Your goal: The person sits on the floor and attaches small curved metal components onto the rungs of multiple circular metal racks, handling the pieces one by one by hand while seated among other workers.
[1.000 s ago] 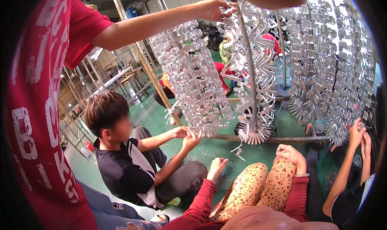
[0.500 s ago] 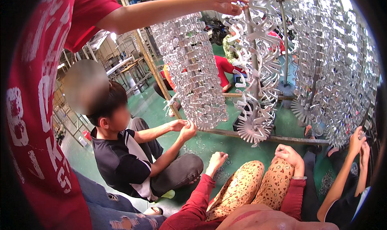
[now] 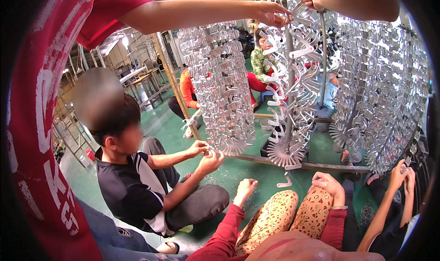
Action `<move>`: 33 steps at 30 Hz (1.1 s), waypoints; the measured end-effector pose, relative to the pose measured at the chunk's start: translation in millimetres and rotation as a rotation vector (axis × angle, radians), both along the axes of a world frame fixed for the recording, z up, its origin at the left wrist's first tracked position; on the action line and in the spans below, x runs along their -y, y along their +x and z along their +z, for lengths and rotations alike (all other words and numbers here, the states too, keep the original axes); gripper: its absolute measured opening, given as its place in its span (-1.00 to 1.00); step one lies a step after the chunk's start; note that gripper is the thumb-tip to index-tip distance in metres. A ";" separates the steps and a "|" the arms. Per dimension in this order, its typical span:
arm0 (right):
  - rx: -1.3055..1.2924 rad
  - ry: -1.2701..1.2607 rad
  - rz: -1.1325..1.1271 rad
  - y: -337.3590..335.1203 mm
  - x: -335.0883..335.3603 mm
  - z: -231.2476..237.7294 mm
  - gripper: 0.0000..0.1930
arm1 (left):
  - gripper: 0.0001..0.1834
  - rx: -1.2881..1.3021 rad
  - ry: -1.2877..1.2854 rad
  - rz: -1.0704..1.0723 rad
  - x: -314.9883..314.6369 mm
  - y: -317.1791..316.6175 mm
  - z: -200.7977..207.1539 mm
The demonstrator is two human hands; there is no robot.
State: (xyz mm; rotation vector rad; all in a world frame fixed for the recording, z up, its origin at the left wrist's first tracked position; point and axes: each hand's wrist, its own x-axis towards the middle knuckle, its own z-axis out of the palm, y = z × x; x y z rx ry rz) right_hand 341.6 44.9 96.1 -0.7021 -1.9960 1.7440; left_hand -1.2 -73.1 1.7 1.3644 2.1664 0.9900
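Silver pieces (image 3: pixel 221 91), low rail (image 3: pixel 330 168), green floor (image 3: pixel 162 116)

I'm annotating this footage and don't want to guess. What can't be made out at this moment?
All in the head view:
Inside of the left hand: hidden by its curled fingers.
Underside of the right hand: hidden where it rests on the patterned trousers.
Piece between the hands of the co-worker seated at left: too small, partly covered by fingers.
Bare forearm at upper right: cut off by the picture's edge, so its owner is unclear.
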 end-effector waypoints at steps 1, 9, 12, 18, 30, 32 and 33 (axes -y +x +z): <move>0.013 0.025 -0.003 2.1 -2.0 -2.4 -0.82 | -0.70 0.000 0.016 -0.011 -1.4 1.2 0.3; -0.079 0.074 0.072 -12.3 5.8 16.0 -0.79 | -0.65 -0.212 0.169 0.016 -1.9 -22.4 -24.5; -0.056 0.137 0.070 -11.5 1.8 17.2 -0.81 | -0.68 -0.118 0.076 0.013 -7.9 -13.7 -4.0; -0.004 0.107 -0.050 -23.6 11.6 22.0 -0.80 | -0.71 0.114 0.047 -0.080 -21.3 -22.4 -5.9; 0.897 0.579 0.101 -51.5 -24.1 56.3 -0.68 | -0.65 -0.005 0.134 -0.164 -83.0 28.6 -23.5; 0.899 0.707 0.132 -58.2 -34.9 38.1 -0.67 | -0.53 0.031 0.162 -0.212 -83.4 37.7 -28.3; 0.917 0.769 0.124 -54.0 -42.8 26.7 -0.66 | -0.48 0.042 0.192 -0.268 -92.6 50.4 -29.4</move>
